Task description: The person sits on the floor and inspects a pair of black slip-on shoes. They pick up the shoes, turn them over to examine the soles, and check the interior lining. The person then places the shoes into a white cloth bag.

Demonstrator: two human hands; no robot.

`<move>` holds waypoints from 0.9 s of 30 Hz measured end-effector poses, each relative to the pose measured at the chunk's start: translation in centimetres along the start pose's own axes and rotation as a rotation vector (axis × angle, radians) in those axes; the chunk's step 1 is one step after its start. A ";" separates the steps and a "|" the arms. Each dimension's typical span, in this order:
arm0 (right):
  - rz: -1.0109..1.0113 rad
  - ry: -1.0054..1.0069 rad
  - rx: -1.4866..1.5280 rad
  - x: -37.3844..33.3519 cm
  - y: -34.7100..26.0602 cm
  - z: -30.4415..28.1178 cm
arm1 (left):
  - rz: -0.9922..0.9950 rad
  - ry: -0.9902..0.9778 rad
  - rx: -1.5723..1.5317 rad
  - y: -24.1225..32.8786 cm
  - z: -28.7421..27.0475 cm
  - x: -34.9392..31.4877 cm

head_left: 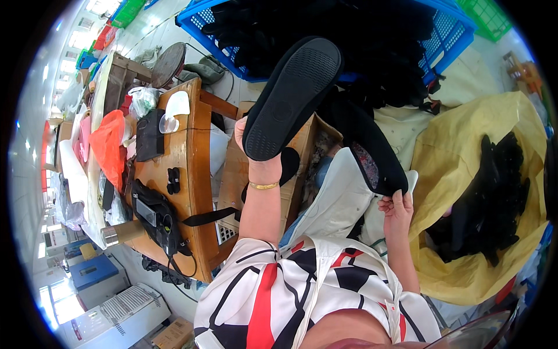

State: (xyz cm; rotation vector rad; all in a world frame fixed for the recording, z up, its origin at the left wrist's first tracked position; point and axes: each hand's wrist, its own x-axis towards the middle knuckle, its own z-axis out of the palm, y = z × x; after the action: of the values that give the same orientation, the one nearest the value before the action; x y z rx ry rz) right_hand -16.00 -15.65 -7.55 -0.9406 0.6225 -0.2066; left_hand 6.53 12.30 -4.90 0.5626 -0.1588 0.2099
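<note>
My left hand [240, 134] is closed on a black shoe [293, 96], lifted with its textured sole facing me. Most of that hand's fingers are hidden behind the shoe. Lower and to the right, my right hand [397, 209] pinches the near end of another black shoe [385, 166], whose patterned lining shows along its opening. This second shoe slants over a white cloth [343, 195] that hangs in front of me. Another dark piece [289, 164] is partly visible behind my left wrist.
Ahead stands a blue crate [450, 29] heaped with black items. To the right, a yellow sack [447, 168] holds more black pieces. On my left, a wooden table [195, 192] carries a black bag [154, 212] and a plastic cup [169, 124]. An open cardboard box [235, 174] sits beyond my lap.
</note>
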 end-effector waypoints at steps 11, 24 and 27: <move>0.011 -0.019 0.000 -0.2 0.5 -0.4 | -0.017 -0.114 -0.045 0.2 -1.3 -0.3; -0.609 0.019 -0.660 -0.8 0.0 1.1 | -0.249 0.236 -0.002 2.1 3.7 -1.1; -0.999 -0.080 -1.039 -1.0 -2.1 0.5 | -0.130 -0.005 0.194 2.2 -2.6 1.2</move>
State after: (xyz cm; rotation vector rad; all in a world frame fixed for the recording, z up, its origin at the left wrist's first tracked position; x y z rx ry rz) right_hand -16.34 -16.16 -5.22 -2.2206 0.0848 -0.7667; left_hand 7.43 15.73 -5.70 0.7635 -0.1071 0.0981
